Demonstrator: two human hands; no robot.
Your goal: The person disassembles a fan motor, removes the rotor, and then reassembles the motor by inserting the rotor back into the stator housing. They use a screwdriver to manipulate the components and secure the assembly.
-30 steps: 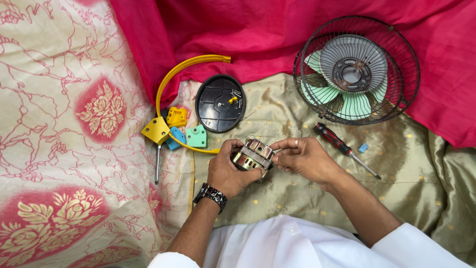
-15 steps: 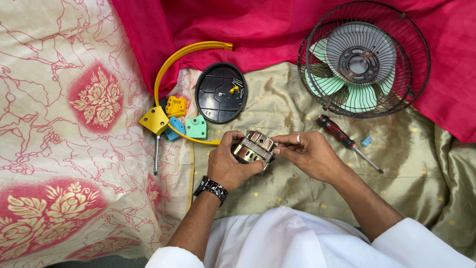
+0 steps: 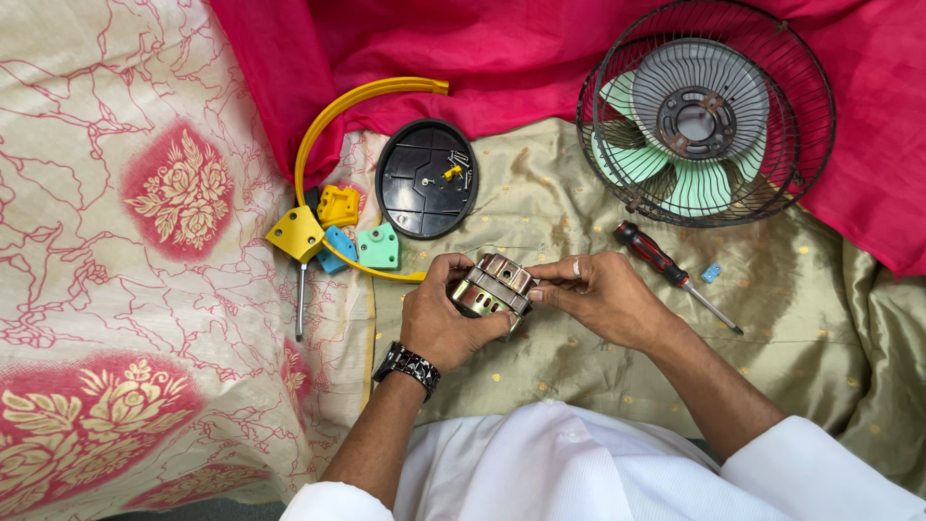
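A small round metal fan motor (image 3: pixel 492 287) is held between both hands over an olive-gold cloth (image 3: pixel 801 318). My left hand (image 3: pixel 444 314), with a black watch at the wrist, cups the motor from below and the left. My right hand (image 3: pixel 603 299), wearing a ring, pinches the motor's right edge with fingertips. A red-and-black screwdriver (image 3: pixel 666 270) lies just right of my right hand. A fan with a black wire cage and pale green blades (image 3: pixel 704 111) rests at the upper right.
A black oval cover (image 3: pixel 426 178) holding small screws lies above my hands. A curved yellow bracket (image 3: pixel 333 125) and yellow, blue and green plastic pieces (image 3: pixel 338 232) lie to the left. Pink cloth (image 3: pixel 502 48) covers the back; a small blue piece (image 3: pixel 711 273) lies beside the screwdriver.
Both hands stay on the motor, turning it slightly. The view has shifted a little, so the objects sit marginally higher in frame.
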